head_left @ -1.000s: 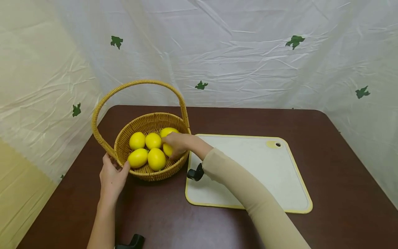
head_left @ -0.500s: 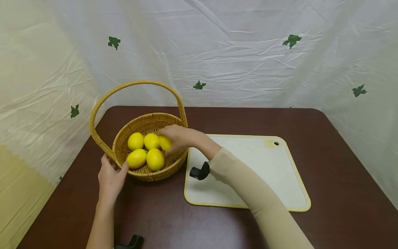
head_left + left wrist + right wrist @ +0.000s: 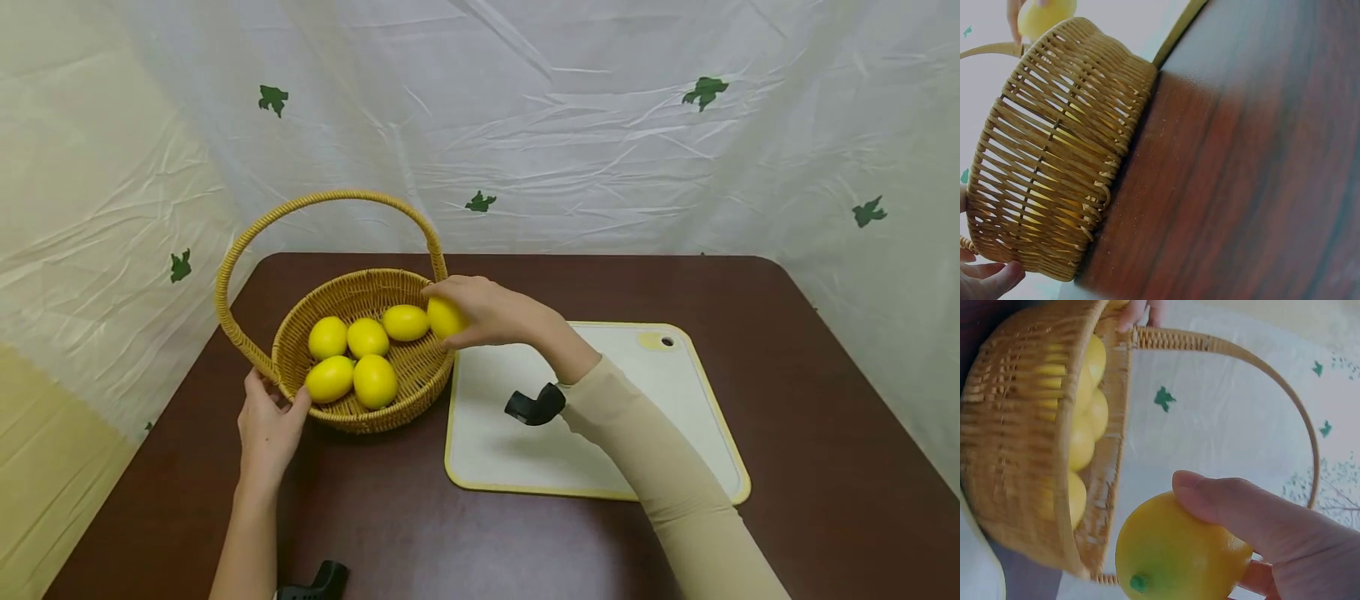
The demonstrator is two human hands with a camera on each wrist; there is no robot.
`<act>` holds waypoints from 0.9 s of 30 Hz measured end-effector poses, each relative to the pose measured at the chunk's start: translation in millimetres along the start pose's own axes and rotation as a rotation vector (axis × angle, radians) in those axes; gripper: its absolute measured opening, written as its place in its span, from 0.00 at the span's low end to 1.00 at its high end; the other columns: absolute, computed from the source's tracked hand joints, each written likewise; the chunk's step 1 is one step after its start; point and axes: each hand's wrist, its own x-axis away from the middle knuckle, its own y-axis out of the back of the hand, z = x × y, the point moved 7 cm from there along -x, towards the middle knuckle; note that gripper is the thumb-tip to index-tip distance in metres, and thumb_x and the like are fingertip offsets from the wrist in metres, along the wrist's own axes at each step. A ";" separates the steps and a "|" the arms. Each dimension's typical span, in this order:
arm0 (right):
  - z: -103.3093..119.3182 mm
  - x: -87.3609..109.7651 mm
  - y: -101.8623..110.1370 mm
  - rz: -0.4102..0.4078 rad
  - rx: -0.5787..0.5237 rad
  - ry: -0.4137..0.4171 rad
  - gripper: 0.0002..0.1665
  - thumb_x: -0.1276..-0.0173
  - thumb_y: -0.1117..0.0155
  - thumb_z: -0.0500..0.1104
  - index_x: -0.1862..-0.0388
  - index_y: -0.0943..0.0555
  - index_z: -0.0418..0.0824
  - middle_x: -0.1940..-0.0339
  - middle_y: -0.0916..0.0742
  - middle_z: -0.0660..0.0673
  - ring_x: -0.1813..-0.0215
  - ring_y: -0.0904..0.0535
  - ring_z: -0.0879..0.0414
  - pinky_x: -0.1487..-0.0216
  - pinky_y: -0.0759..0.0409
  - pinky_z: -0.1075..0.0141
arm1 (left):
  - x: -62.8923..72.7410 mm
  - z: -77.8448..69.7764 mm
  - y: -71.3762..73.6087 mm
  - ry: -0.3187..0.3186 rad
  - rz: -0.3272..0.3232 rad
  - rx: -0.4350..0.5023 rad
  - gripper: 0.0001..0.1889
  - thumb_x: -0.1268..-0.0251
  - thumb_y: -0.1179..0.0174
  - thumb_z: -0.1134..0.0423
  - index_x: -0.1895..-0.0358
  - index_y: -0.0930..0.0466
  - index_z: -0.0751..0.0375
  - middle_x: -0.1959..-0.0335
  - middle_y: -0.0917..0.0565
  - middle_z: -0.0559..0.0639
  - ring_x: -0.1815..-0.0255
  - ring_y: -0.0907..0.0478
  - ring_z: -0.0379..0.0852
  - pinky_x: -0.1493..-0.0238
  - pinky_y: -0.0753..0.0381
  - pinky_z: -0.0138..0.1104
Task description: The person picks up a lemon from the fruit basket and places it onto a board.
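My right hand (image 3: 498, 310) holds a yellow lemon (image 3: 446, 317) just over the right rim of the wicker basket (image 3: 358, 292). Thumb and fingers close around the fruit, whose green tip shows in the right wrist view on the lemon (image 3: 1175, 553). Several other lemons (image 3: 375, 382) lie inside the basket. At the near left of the basket, by the foot of its handle, my left hand (image 3: 268, 432) grips the rim with the thumb on the near side. In the left wrist view, only some fingertips (image 3: 999, 280) of it show against the basket's weave.
A white cutting board (image 3: 491, 454) with a yellow border lies right of the basket, partly under my right forearm. Above the basket arches its tall handle (image 3: 330, 198). The dark brown table (image 3: 390, 508) meets a pale curtain (image 3: 585, 150) behind.
My right hand has lifted a lemon from the right side of the basket and moved up and right to the rim. Another lemon beneath is uncovered. The left hand keeps its place.
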 end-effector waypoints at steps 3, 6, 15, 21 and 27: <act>-7.5 15.5 7.0 -0.029 -0.004 -0.028 0.39 0.46 0.31 0.45 0.36 0.33 0.39 0.41 0.26 0.43 0.45 0.31 0.53 0.49 0.28 0.63 | 2.3 -0.2 -0.9 -0.004 0.002 -0.001 0.39 0.37 0.48 0.56 0.29 0.59 0.62 0.36 0.39 0.66 0.40 0.35 0.60 0.44 0.31 0.50; -15.1 30.7 12.6 -0.056 -0.002 -0.052 0.39 0.46 0.30 0.45 0.36 0.33 0.38 0.42 0.26 0.43 0.46 0.30 0.52 0.50 0.27 0.62 | 5.0 -0.4 -1.3 -0.007 0.000 -0.002 0.39 0.37 0.48 0.57 0.29 0.59 0.63 0.36 0.38 0.67 0.40 0.34 0.61 0.45 0.30 0.50; -45.3 70.8 28.1 -0.136 0.015 -0.136 0.40 0.48 0.29 0.44 0.37 0.32 0.36 0.44 0.24 0.42 0.49 0.29 0.50 0.53 0.25 0.59 | 3.0 -4.1 -2.8 -0.014 0.001 0.006 0.39 0.37 0.48 0.56 0.29 0.59 0.63 0.36 0.39 0.67 0.40 0.35 0.61 0.44 0.31 0.51; -69.0 100.1 25.3 -0.169 0.005 -0.201 0.39 0.48 0.29 0.44 0.37 0.32 0.37 0.46 0.23 0.42 0.50 0.28 0.49 0.55 0.24 0.58 | 4.0 -2.2 -2.1 -0.005 0.009 -0.007 0.40 0.37 0.48 0.55 0.29 0.61 0.64 0.36 0.40 0.68 0.40 0.35 0.62 0.45 0.31 0.51; -88.8 128.3 18.9 -0.207 -0.010 -0.257 0.37 0.48 0.29 0.43 0.39 0.31 0.36 0.48 0.22 0.42 0.51 0.28 0.49 0.56 0.24 0.57 | 5.6 -0.7 -0.8 -0.011 0.015 -0.007 0.40 0.37 0.48 0.55 0.29 0.61 0.64 0.36 0.39 0.69 0.40 0.36 0.63 0.45 0.31 0.52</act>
